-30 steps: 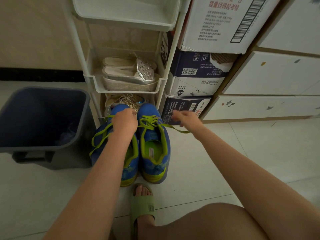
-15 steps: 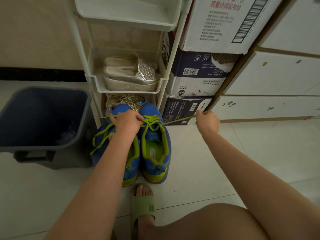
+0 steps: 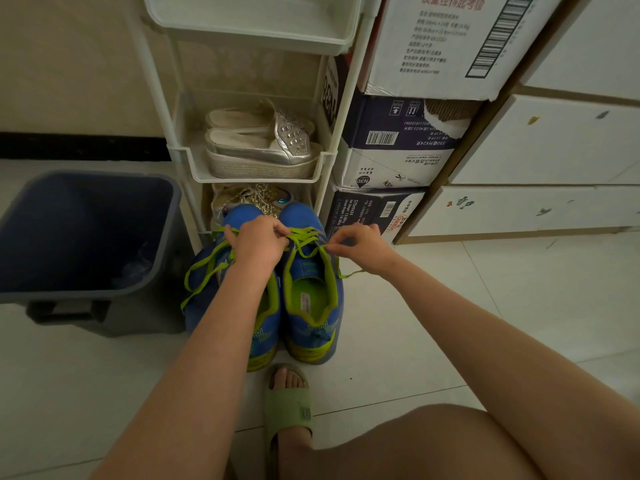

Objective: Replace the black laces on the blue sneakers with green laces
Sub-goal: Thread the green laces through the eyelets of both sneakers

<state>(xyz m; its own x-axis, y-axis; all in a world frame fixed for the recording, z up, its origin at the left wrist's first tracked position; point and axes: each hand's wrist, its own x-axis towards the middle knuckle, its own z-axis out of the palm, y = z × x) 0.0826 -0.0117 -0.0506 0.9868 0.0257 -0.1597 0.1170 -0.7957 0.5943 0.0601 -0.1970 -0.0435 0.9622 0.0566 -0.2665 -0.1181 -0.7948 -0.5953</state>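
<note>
We set the blue sneakers [image 3: 313, 329] side by side on the floor [image 3: 398, 341], heels toward us, so the eyelets face up within easy reach. Our left hand [image 3: 258, 245] pinches the green lace [image 3: 306, 233] over the right shoe's eyelets, probably to anchor it. The grip of our right hand [image 3: 360, 245] pinches the lace's other end just beside the shoe, seemingly for threading or tightening. We see no black lace.

Dim light falls on a pale tiled floor [image 3: 450, 306]. Beyond the left grip [image 3: 258, 244] a white shelf rack [image 3: 249, 29] stands against a beige wall [image 3: 69, 64] with black skirting [image 3: 69, 145]. A dark blue bin [image 3: 86, 237] sits to its left. Beyond the right grip [image 3: 362, 245] are stacked cartons [image 3: 398, 157] and white drawers [image 3: 554, 143].
</note>
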